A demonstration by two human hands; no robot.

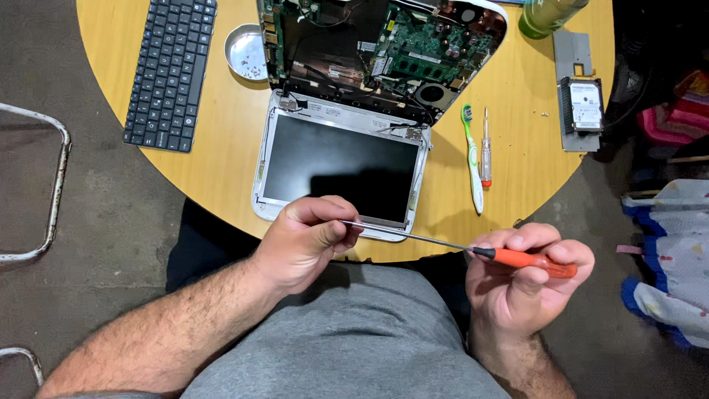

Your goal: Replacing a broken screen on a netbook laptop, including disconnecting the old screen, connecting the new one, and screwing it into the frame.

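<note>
From the head camera, looking down past a grey shirt, the right hand [526, 277] is closed around the orange handle of a long screwdriver [473, 251], gripping it firmly. The left hand [310, 240] pinches the far tip of the thin steel shaft between thumb and fingers, just above the near edge of the opened laptop [347, 125]. That laptop lies on the round wooden table [221, 148], its screen panel [340, 168] with the bezel off and the motherboard bared behind it. A small metal dish [246, 52] with screws sits near its left corner, a detached keyboard [171, 70] further left, a toothbrush [471, 155] and a second small screwdriver [485, 148] to the right, then a hard drive [583, 105]. I judge the tip is being checked or wiped between screws; the next move would call for setting the tip squarely into a screw by the panel.
</note>
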